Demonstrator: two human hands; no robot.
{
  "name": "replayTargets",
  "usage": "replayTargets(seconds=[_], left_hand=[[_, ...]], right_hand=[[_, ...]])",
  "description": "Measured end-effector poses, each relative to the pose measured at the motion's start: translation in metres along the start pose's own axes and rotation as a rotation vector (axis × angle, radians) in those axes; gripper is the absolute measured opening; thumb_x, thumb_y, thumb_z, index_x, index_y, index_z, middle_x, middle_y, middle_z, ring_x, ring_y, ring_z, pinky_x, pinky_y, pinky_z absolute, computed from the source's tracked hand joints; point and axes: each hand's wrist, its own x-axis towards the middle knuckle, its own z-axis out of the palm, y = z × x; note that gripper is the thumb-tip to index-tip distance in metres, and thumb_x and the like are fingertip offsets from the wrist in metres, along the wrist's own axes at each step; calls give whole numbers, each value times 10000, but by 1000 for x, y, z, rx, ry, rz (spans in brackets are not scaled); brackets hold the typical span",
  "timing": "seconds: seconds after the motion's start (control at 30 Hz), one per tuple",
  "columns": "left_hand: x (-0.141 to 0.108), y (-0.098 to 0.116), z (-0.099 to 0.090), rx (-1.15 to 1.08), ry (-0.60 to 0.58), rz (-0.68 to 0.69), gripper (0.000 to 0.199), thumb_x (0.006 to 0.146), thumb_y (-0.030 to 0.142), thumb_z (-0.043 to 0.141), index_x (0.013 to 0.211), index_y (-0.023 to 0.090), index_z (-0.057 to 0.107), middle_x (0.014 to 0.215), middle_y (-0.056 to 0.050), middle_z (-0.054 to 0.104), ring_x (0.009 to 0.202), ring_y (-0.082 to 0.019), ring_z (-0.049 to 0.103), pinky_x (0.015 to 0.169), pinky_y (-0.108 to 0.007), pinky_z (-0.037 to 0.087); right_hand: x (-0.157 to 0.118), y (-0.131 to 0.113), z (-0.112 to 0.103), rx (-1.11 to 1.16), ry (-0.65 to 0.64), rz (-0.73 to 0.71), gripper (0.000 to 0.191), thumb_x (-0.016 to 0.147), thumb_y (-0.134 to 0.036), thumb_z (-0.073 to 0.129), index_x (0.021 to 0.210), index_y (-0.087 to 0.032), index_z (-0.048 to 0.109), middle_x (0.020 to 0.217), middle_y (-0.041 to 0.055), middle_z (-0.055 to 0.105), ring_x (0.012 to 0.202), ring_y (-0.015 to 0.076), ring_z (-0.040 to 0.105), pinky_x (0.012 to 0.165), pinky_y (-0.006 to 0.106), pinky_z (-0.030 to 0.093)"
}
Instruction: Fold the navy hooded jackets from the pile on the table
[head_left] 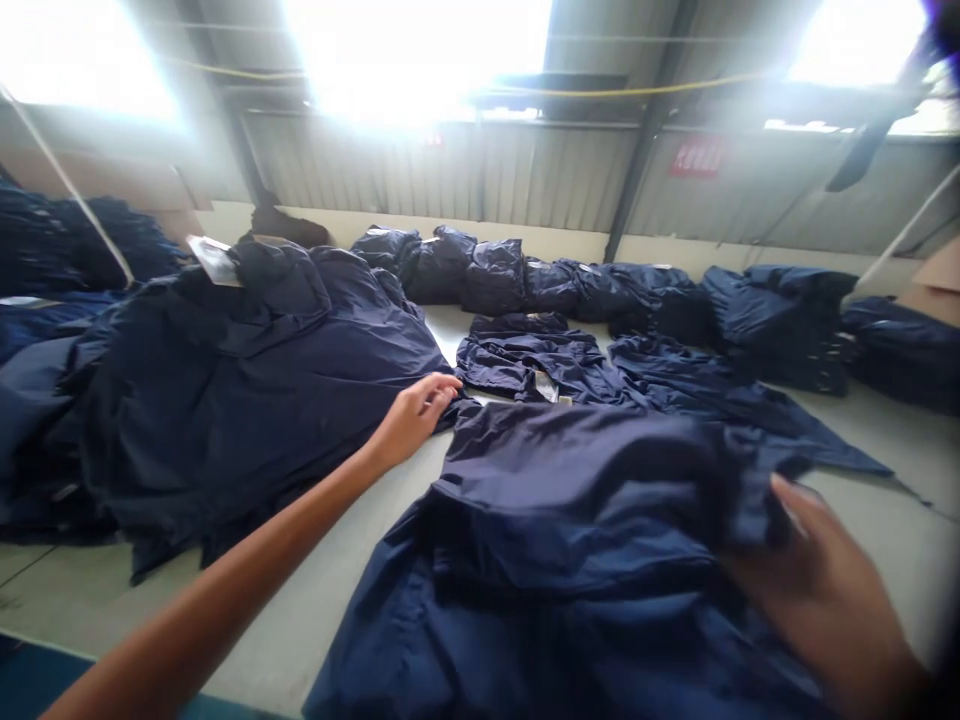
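Navy jacket (570, 520) lies spread on the table (315, 640), its fold gripped by the right hand's (825, 590) fingers, while the empty left hand (411, 422), fingers loosely open, sits just left of it.

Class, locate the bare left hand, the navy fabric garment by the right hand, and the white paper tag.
Bare left hand (411, 420): head view, on the back of the hand.
Navy fabric garment (577, 490): head view, on its folded top layer.
White paper tag (214, 260): head view, on its face.
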Motion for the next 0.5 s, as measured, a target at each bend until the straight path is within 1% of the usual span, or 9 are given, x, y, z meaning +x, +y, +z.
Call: replayTargets(seconds=[0.03, 0.07, 0.13, 0.17, 0.23, 0.27, 0.37, 0.43, 0.5], left_hand=[[-5, -12, 11, 51, -83, -2, 370, 1052, 475, 512, 1211, 219, 727, 1175, -82, 763, 1080, -237, 727, 922, -358, 600], [-11, -23, 24, 101, -169, 10, 380, 1055, 464, 504, 1252, 225, 724, 1248, -92, 753, 1147, -249, 717, 994, -378, 584], [-23, -43, 51, 209, -332, 54, 417, 1067, 435, 481, 1365, 227, 686, 1413, -113, 695, 1314, -268, 652, 1144, -415, 507], [-26, -50, 63, 274, -398, 69, 443, 1074, 421, 468, 1425, 223, 653, 1495, -125, 645, 1401, -278, 593, 1205, -439, 452], [-29, -62, 85, 422, -486, 79, 494, 1092, 402, 434, 1528, 215, 573, 1628, -137, 524, 1547, -301, 435, 1288, -504, 331], [-28, -66, 94, 495, -509, 85, 516, 1102, 399, 415, 1569, 214, 532, 1675, -135, 464, 1595, -311, 352, 1311, -539, 268], [-20, -77, 113, 651, -537, 103, 566, 1116, 416, 384, 1654, 244, 421, 1749, -113, 329, 1652, -331, 187, 1324, -623, 117], [-17, -86, 118, 700, -576, 68, 594, 1112, 447, 383, 1680, 273, 372, 1759, -107, 300, 1652, -347, 178, 1307, -669, 98], [-18, -98, 119, 716, -626, 0, 626, 1106, 490, 368, 1697, 284, 331, 1758, -108, 293, 1649, -358, 183, 1287, -699, 129]], right_hand=[[-10, 22, -22, -63, 0, 42, 536, 860, -642, 717, 1311, -352, 722, 1243, 91, 781, 1219, 375, 722, 977, 532, 651], [-20, 44, -38, -102, 6, 78, 632, 841, -722, 669, 1312, -305, 727, 1216, 135, 785, 1187, 416, 731, 933, 564, 662], [-34, 78, -57, -249, 70, 95, 825, 810, -807, 603, 1404, -240, 671, 1287, 171, 757, 1227, 445, 707, 957, 579, 648], [-39, 88, -60, -362, 116, 53, 873, 821, -815, 576, 1462, -225, 623, 1378, 171, 715, 1293, 439, 669, 1020, 572, 619], [-44, 98, -55, -632, 155, -127, 823, 890, -758, 548, 1522, -232, 568, 1572, 147, 573, 1450, 403, 544, 1181, 552, 499], [-43, 98, -48, -759, 123, -241, 747, 938, -708, 522, 1519, -241, 577, 1642, 130, 495, 1512, 385, 472, 1239, 549, 428], [-33, 97, -23, -1086, -103, -503, 591, 1034, -579, 427, 1508, -281, 616, 1732, 79, 362, 1605, 355, 312, 1302, 579, 290], [-24, 105, -9, -1261, -241, -531, 578, 1056, -555, 415, 1558, -316, 575, 1746, 67, 333, 1619, 361, 274, 1296, 626, 252], [-18, 121, -4, -1367, -333, -490, 611, 1057, -594, 423, 1605, -339, 513, 1741, 77, 342, 1615, 371, 283, 1280, 658, 249]])
